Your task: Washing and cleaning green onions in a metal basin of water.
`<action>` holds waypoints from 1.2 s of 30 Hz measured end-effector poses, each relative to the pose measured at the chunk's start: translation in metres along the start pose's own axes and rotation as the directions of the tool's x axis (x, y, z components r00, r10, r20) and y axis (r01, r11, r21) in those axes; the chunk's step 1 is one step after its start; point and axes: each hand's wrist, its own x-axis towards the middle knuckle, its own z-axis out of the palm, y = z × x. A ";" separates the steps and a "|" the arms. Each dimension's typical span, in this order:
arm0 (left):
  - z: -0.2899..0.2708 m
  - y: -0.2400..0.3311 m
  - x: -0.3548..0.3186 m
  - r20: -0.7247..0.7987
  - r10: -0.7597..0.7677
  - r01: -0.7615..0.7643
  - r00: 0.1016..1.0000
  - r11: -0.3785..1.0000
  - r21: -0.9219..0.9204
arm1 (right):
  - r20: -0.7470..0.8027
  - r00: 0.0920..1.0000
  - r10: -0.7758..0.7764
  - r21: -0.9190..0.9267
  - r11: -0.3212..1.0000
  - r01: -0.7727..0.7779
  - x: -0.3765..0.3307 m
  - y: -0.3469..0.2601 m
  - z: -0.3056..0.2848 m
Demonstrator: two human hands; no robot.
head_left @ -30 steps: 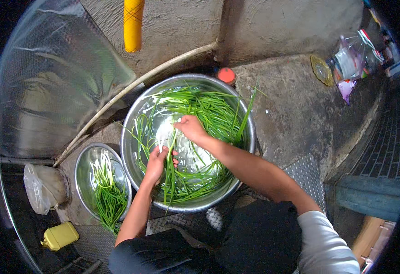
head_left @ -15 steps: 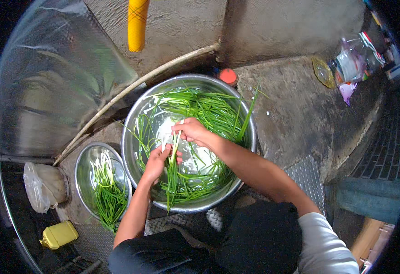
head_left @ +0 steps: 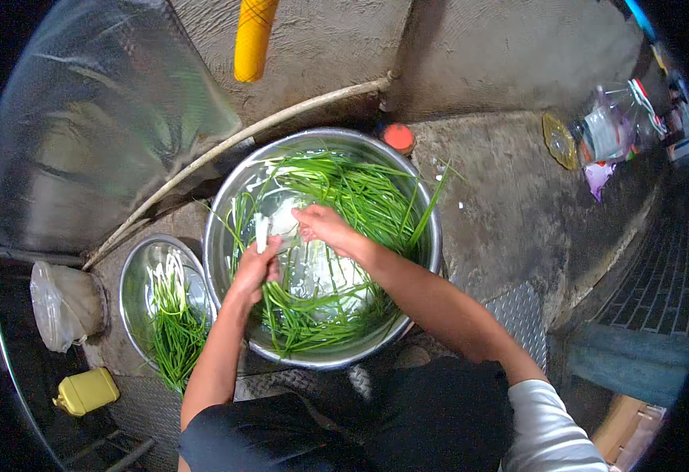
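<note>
A large steel basin [head_left: 429, 228] on the concrete floor holds water and many long green scallions [head_left: 364, 197]. My left hand [head_left: 254, 271] is over the basin's left side, shut on a small bunch of scallions whose white ends [head_left: 262, 232] stick up above my fingers. My right hand [head_left: 322, 226] hovers over the basin's middle, fingers pinching the same bunch near the white ends. A smaller steel bowl [head_left: 136, 271] to the left holds several scallions [head_left: 173, 326] laid side by side.
A pale hose [head_left: 226, 145] runs along the wall behind the basin. A yellow pipe [head_left: 252, 35] hangs above. An orange cap [head_left: 398, 138] sits behind the basin. A plastic bag [head_left: 61, 303] and yellow container [head_left: 86, 391] lie at the left. Bagged items [head_left: 608, 134] lie at the right.
My left hand has lifted the bunch so its white ends point up. My right hand moved left onto the bunch.
</note>
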 end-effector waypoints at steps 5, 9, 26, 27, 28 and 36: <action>-0.017 0.051 -0.019 0.044 0.016 -0.008 0.999 0.987 -0.163 | 0.038 0.956 -0.290 -0.912 0.382 0.152 -0.008 0.035 -0.009; -0.028 0.062 -0.016 -0.106 0.098 -0.097 0.989 0.995 0.020 | 0.286 0.917 0.276 -0.953 0.181 0.243 -0.005 0.036 -0.012; 0.052 0.000 0.003 0.046 0.156 -0.156 0.987 0.822 0.548 | -0.174 0.840 -0.514 -0.945 0.327 0.004 -0.027 -0.022 -0.006; 0.042 -0.019 0.004 0.129 0.730 -0.452 0.671 0.264 0.852 | -0.150 0.846 -0.511 -0.945 0.324 0.028 -0.026 -0.031 0.002; 0.026 -0.034 0.009 0.110 0.733 -0.431 0.672 0.265 0.862 | -0.106 0.814 -0.571 -0.966 0.253 0.051 -0.025 -0.039 0.011; -0.039 0.063 -0.066 -0.213 0.329 -0.216 0.920 0.879 0.424 | 0.229 0.833 -0.504 -0.803 0.386 0.454 -0.021 -0.021 0.081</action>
